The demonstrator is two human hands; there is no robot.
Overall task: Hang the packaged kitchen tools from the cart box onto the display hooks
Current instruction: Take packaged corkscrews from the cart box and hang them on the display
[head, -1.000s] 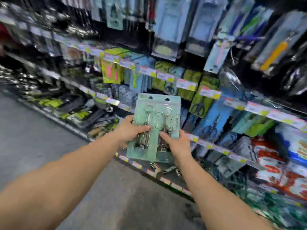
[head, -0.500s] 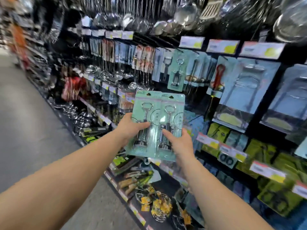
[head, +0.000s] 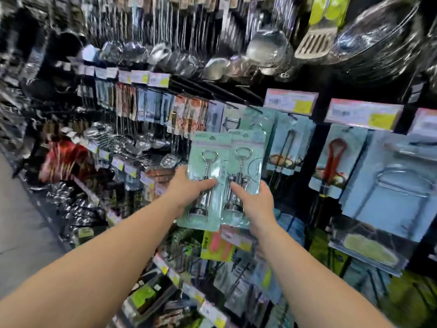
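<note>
Corkscrew packs (head: 221, 178), apparently two, gripped upright by both hands (head: 189, 189).

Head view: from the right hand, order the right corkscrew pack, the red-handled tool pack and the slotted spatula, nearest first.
1. Right corkscrew pack: held in the right hand.
2. Red-handled tool pack: hanging to the right, one column over.
3. Slotted spatula: hanging high, upper right.
</note>
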